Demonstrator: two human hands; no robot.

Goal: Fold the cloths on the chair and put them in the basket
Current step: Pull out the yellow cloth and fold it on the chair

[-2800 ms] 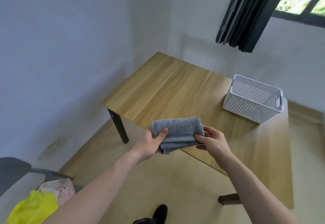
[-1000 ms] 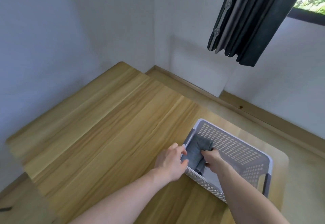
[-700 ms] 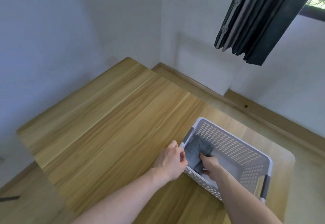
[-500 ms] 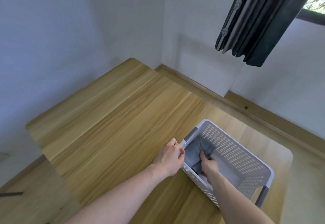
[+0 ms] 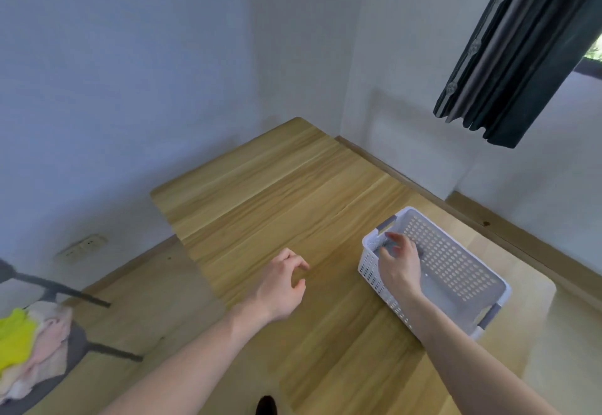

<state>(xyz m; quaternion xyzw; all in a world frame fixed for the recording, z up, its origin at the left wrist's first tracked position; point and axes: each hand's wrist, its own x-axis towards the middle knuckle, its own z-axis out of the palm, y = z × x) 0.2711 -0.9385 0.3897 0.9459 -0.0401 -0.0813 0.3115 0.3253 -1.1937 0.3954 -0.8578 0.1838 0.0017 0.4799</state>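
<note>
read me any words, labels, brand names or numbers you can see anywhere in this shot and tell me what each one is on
None. The white basket, the wooden table, the curtain, the wall socket and the cloths on the chair carry no readable text.

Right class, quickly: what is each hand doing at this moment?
Left hand: open, fingers loosely curled, holding nothing, above the table.
Right hand: in the basket; grip cannot be told.
</note>
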